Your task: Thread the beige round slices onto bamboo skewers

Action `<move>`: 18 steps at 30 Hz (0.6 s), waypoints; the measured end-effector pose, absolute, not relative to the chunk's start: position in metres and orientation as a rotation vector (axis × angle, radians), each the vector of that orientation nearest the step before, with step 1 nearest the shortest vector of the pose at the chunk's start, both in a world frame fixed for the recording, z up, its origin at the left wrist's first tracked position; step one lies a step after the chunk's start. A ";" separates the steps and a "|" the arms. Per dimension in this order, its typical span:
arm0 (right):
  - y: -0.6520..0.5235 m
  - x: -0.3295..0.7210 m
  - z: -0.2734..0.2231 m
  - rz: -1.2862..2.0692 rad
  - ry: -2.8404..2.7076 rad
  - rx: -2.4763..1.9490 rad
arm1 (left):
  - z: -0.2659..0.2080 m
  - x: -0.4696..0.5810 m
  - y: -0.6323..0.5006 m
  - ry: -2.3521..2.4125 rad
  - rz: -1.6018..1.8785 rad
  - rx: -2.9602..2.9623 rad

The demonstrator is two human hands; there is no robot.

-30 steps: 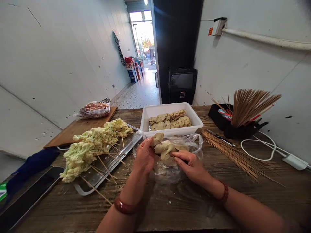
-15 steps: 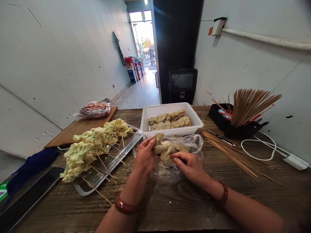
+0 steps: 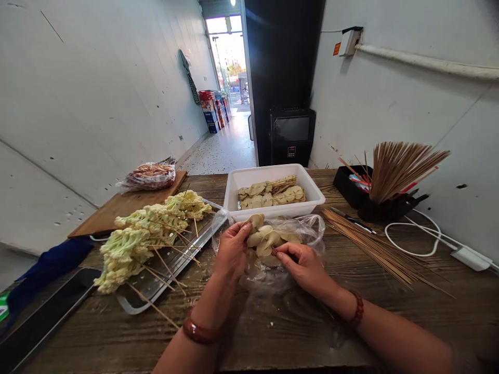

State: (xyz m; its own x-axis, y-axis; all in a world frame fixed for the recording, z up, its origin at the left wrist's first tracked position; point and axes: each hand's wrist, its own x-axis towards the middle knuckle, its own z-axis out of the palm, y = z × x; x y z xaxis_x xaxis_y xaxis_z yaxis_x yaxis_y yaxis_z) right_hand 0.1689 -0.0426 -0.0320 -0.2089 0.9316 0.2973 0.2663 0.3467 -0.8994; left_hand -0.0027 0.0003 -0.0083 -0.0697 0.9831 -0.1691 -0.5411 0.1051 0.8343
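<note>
My left hand (image 3: 233,244) pinches thin, round, pale slices that look like potato slices (image 3: 255,222) between thumb and fingers. My right hand (image 3: 302,265) is closed, thumb against forefinger, on a thin bamboo skewer; its tip end shows by the slices and most of it is hidden under the hand. More loose slices (image 3: 273,238) lie between the hands on a clear plastic bag (image 3: 314,228). Just behind the bag stands a white plastic tub (image 3: 268,213) with skewered slices (image 3: 253,200) lying in it in rows.
Skewered cauliflower (image 3: 132,244) lies on a metal tray (image 3: 156,293) at the left. Behind it a bagged bundle (image 3: 148,176) rests on a wooden board (image 3: 97,215). Loose skewers (image 3: 370,249), a black holder of skewers (image 3: 374,208) and a white cable (image 3: 413,254) are at the right. A phone (image 3: 50,311) lies front left.
The whole view has shifted slightly. Both hands stay almost in the same place, still at the slices and skewer.
</note>
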 end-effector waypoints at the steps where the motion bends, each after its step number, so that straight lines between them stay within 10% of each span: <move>1: -0.043 0.169 -0.032 0.908 -1.690 -1.081 | -0.008 -0.002 0.000 0.925 1.395 0.630; 18: -0.040 0.169 -0.029 0.964 -1.596 -1.123 | -0.007 0.001 -0.002 0.709 1.162 0.668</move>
State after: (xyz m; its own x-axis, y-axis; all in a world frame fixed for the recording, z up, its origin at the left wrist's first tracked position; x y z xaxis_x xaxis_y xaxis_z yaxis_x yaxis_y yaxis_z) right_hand 0.1693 -0.0401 -0.0294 -0.1518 0.9578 0.2440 0.2295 0.2743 -0.9339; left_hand 0.0006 -0.0015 -0.0067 0.2382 0.9599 -0.1476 -0.5701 0.2612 0.7789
